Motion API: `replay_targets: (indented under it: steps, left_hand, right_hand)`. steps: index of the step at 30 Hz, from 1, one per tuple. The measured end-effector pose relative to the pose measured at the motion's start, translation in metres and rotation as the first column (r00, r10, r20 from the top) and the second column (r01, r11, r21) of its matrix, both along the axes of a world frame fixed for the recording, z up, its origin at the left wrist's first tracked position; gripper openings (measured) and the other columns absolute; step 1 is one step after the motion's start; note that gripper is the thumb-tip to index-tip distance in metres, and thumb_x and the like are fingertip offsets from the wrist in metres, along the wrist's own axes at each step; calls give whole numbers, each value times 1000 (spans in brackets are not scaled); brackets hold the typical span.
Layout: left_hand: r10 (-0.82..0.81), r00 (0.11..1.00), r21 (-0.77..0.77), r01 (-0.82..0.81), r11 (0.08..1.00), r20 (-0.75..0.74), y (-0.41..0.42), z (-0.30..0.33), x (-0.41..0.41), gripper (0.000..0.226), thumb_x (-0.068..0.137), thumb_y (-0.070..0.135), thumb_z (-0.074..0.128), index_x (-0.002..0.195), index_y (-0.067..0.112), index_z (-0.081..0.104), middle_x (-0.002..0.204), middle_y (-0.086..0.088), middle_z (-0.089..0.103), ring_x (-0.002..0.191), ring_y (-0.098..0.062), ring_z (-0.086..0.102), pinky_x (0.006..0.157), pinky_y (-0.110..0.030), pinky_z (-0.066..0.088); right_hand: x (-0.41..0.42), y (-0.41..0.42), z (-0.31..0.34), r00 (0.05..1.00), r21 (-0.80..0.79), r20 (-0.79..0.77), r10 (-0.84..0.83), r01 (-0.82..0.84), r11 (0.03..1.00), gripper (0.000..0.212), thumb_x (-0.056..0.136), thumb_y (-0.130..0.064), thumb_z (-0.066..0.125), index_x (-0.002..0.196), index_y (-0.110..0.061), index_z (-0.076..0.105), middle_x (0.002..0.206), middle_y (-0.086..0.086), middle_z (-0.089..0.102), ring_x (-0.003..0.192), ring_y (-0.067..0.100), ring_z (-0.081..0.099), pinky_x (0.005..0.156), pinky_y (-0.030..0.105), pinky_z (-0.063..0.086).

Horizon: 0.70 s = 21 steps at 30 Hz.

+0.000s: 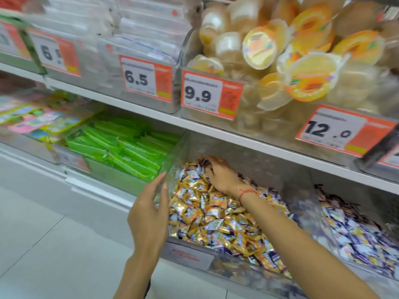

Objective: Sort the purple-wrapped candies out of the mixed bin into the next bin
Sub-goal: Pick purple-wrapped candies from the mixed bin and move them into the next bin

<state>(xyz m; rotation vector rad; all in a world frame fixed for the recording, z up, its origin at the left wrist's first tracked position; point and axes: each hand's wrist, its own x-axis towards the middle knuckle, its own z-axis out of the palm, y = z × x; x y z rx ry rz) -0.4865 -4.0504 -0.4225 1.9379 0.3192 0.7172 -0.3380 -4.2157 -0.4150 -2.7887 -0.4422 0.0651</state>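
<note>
Fingers of the left hand [149, 210] are straight and a little spread, and they rest on the clear side wall of the mixed bin [187, 254], holding nothing. Just past it, the right hand [220, 174] reaches deep into that bin with its fingers curled down into the candy pile, and it may be pinching a purple-wrapped candy [203, 162] at the back, but the picture is too blurry to be sure. A red string [247, 193] is tied round the right wrist. Most sweets in this bin are gold and orange, with some purple ones mixed in. Next to it on the right is the next bin [354, 238], full of purple and white sweets. On the left is a bin of green packs [127, 149]. Higher up, a shelf holds yellow jelly cups [311, 76] and price tags [208, 94].
</note>
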Motion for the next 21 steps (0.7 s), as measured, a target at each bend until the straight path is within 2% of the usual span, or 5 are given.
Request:
replay_targets:
  steps: [3, 9, 15, 17, 21]
  left_hand:
    - [-4, 1000, 13, 5, 1000, -3, -1, 1, 1, 28, 95, 34, 51, 122, 38, 60, 112, 29, 58, 99, 13, 52, 80, -16, 46]
    - [-16, 1000, 31, 16, 999, -9, -1, 2, 1, 29, 96, 33, 50, 123, 37, 59, 111, 34, 53, 96, 22, 48, 76, 3, 34]
    - [-25, 1000, 25, 25, 999, -9, -1, 4, -2, 28, 96, 33, 50, 122, 37, 59, 111, 32, 53, 100, 14, 48, 77, 5, 30]
    - [-32, 999, 27, 33, 999, -10, 0, 4, -2, 28, 96, 32, 50, 123, 37, 58, 112, 32, 52, 99, 15, 46, 77, 6, 29]
    - [-48, 999, 34, 48, 998, -15, 2, 5, -2, 28, 96, 31, 50, 123, 37, 58, 111, 32, 53, 99, 17, 45, 77, 6, 29]
  right_hand:
    - [2, 15, -16, 997, -105, -32, -63, 60, 993, 48, 101, -35, 35, 147, -23, 28, 149, 8, 32, 134, 33, 33, 109, 45, 27]
    - [-43, -15, -2, 987, 5, 110, 119, -120, 993, 19, 95, -32, 56, 109, -28, 68, 110, -9, 66, 102, 15, 59, 83, 31, 46]
    - [-81, -43, 16, 934, -16, -178, 310, -318, 948, 38, 98, -46, 43, 123, -27, 64, 132, -12, 57, 119, 5, 51, 111, 36, 33]
    - [-74, -40, 22, 967, 95, -86, 241, -233, 968, 31, 97, -40, 49, 109, -23, 71, 115, -11, 68, 102, 6, 60, 96, 35, 46]
    - [-50, -20, 21, 980, -82, 58, 189, -184, 979, 44, 94, -18, 55, 136, -28, 49, 139, -5, 51, 124, 16, 47, 100, 32, 40]
